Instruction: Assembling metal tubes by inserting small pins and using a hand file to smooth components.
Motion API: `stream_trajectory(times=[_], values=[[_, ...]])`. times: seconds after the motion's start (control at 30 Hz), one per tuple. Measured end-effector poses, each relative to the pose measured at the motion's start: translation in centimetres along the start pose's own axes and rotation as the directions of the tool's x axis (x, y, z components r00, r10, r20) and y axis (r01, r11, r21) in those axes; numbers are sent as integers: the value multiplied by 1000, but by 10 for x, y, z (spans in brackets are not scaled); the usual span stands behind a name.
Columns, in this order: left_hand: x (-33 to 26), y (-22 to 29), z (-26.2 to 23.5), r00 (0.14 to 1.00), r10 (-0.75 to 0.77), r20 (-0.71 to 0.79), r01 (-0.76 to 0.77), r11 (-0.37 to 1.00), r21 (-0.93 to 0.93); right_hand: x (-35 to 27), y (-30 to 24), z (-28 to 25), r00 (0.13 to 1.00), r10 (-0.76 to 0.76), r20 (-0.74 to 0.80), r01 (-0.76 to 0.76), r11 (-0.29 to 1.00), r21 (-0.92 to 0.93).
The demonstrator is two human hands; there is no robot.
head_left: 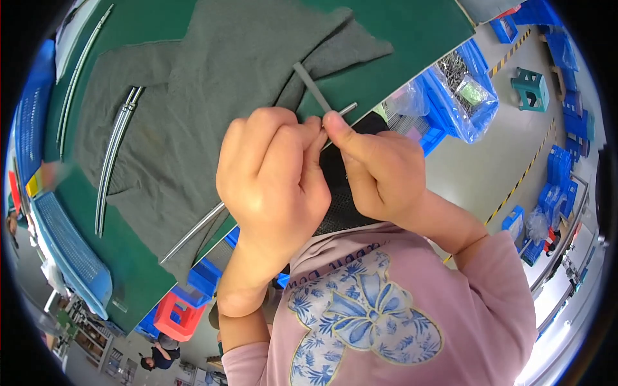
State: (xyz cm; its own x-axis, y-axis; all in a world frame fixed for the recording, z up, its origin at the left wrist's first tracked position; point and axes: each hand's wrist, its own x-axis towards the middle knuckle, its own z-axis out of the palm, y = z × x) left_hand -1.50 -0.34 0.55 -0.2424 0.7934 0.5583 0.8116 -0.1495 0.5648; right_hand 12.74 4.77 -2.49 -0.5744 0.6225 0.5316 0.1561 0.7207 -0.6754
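1 rod (193, 233), long axis diag., btm-L/top-R

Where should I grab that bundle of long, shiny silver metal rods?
Probably around its middle, from above. The bundle of long, shiny silver metal rods lies uncovered on the wrinkled grey cloth, rods close together, so thumb and fingers could close across both long sides.

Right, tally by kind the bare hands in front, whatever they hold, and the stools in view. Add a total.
Hands: 2 (left hand, right hand)
Metal rod, apparently one, middle hidden: 1
Gray strip: 1
Stools: 2 (green stool, red stool)
Total: 6
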Motion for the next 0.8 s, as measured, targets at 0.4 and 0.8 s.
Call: stream_trajectory(times=[0.4,0.8], values=[[-7,3,3,1000,-17,-8,16,1000,-6,-9,-30,-33,975,175,138,-171,984,-38],[0,0,-2,999,-3,37,2,1000,16,-8,-6,-3,1000,11,-13,-12,998,-54]])
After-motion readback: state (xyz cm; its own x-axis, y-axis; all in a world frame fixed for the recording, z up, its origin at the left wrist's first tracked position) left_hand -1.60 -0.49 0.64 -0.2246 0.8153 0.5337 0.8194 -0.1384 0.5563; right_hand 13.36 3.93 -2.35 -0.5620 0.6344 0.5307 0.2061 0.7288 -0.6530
